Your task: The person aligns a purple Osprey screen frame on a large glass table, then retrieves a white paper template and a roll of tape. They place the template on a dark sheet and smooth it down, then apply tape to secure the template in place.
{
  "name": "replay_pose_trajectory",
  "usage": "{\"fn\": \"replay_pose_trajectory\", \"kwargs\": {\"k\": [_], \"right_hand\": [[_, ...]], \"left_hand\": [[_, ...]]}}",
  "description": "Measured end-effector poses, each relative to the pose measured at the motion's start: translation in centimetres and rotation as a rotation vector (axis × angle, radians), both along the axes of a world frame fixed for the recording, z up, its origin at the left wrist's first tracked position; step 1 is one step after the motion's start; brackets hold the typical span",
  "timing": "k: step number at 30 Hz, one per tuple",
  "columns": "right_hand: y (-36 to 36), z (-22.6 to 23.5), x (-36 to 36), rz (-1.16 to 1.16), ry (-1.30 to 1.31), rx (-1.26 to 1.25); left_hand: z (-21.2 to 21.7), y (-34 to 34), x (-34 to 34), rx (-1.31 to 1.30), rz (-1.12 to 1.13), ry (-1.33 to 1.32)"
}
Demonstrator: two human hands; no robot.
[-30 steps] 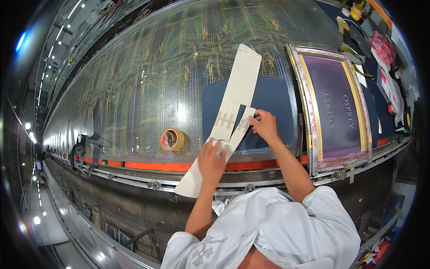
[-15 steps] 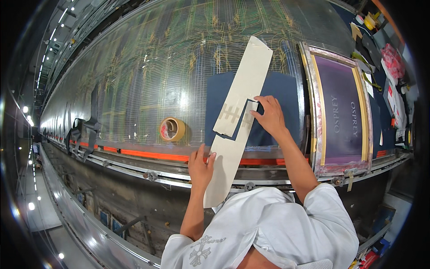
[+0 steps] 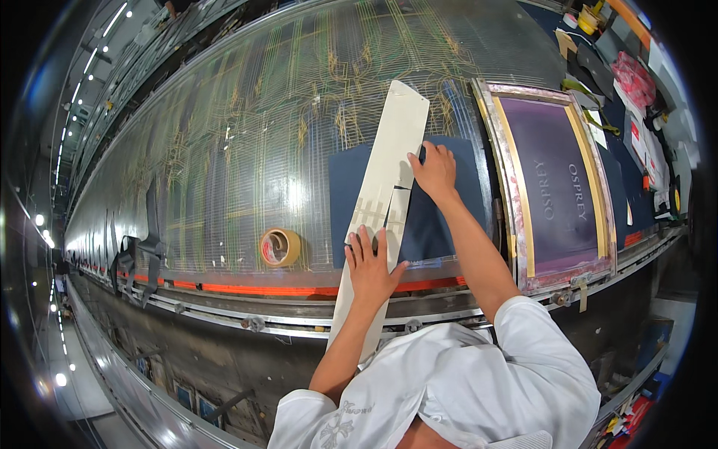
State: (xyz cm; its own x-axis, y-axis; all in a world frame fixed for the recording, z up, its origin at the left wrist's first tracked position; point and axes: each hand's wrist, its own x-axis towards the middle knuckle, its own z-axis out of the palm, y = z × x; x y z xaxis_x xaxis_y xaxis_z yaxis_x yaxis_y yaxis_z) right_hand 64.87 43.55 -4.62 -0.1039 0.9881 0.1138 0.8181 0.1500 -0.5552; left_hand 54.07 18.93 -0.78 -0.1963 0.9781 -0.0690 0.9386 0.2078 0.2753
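Over the blue sheet [image 3: 437, 236] lay our pale card strip [image 3: 397, 123], our left hand [image 3: 369, 273] spread flat on it, our right hand [image 3: 437, 169] apart, at the strip's right edge, grip unclear. We judged it light, stiffish, weak where cut, best held by its long edges.

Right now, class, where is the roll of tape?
In the head view, the tan tape roll lies left of centre on the long table, just left of the dark blue sheet.
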Motion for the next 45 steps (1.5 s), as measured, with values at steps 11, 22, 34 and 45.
{"fn": "replay_pose_trajectory", "kwargs": {"k": [11,22,34,45], "right_hand": [[3.3,1.2,-0.1,-0.072,0.075,-0.154],[-6.8,2.1,4.8,0.108,0.75,-0.459],[-13.8,3.0,6.9,0.043,1.221,-1.009],[-14.6,3.8,6.7,0.099,1.258,-0.975]], "left_hand": [[-2.2,1.7,-2.3,0.11,-0.174,0.197],[2.2,2.7,-2.4,0.093,-0.15,0.347],[2.1,2.0,-4.1,0.018,-0.204,0.248],[0.5,2.3,-3.5,-0.034,-0.113,0.189]]}}
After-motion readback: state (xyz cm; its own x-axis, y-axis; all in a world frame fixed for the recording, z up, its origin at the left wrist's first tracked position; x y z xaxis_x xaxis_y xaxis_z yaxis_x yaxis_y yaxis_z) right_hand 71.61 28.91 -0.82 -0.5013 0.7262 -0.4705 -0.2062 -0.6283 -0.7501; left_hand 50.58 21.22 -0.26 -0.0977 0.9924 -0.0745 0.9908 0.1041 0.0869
